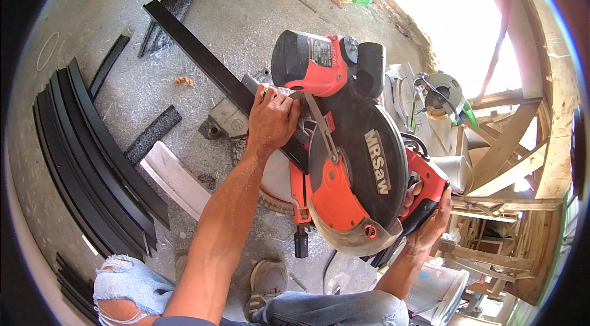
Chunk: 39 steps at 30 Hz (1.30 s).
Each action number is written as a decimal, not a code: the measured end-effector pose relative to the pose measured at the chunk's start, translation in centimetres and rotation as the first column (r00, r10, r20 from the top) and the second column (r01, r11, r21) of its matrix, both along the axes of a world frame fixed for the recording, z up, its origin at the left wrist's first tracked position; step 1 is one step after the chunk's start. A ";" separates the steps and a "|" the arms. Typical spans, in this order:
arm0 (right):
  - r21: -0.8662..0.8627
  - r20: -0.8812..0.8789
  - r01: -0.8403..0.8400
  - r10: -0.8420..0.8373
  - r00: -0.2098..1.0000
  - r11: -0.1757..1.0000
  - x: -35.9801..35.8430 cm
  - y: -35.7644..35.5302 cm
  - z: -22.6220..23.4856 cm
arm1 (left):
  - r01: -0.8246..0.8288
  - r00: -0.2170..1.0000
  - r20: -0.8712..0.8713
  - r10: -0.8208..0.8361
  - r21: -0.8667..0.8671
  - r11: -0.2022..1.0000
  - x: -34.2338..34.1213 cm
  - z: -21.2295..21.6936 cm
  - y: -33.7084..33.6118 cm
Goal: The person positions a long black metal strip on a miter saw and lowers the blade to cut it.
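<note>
Faded blue denim jeans (353, 310) — torn open at the left knee (117, 309), the hole edged with frayed white threads (120, 261) — a grey-brown shoe (268, 278) with pale stripes, a dark navy sleeve (184, 321); left hand (271, 120) and right hand (434, 220) bare.

The saw's motor housing (316, 68) looks like moulded plastic, red and black with a slight sheen, while its broad blade cover (359, 135) is black, matt and dusty. The lower guard (353, 243) is cloudy, translucent plastic; the slotted link arm (321, 124) is bare grey metal. The long bar (200, 57) appears to be dark-coated metal, smooth and satin, like the stacked strips (92, 157). A short offcut (153, 133) is speckled with pale shavings. The floor (246, 25) is rough concrete, the jeans (332, 310) frayed denim, the timber frame (509, 166) raw wood.
</note>
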State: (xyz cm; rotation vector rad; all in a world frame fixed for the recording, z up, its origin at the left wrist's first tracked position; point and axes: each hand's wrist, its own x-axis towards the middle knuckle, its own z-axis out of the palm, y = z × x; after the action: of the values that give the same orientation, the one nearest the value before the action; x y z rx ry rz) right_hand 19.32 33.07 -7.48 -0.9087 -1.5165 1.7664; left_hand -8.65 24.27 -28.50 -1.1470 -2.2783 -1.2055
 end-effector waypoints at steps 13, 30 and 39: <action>-0.029 -0.018 -0.016 0.016 1.000 0.999 0.0 -0.1 0.1 | 0.022 0.999 0.031 -0.021 -0.029 0.999 0.1 0.0 -0.2; -0.011 -0.026 0.011 -0.012 1.000 1.000 0.0 -0.3 -0.3 | 0.029 0.999 0.031 -0.028 -0.025 0.999 0.0 0.1 -0.2; -0.007 -0.035 -0.011 0.010 0.999 1.000 0.1 -0.2 -0.4 | 0.032 0.999 0.034 -0.031 -0.033 0.999 0.0 0.0 -0.2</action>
State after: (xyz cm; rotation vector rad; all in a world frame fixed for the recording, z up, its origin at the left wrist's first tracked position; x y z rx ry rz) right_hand 19.41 32.90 -7.85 -0.8704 -1.4957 1.7876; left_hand -8.66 24.05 -28.45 -1.1872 -2.3216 -1.2117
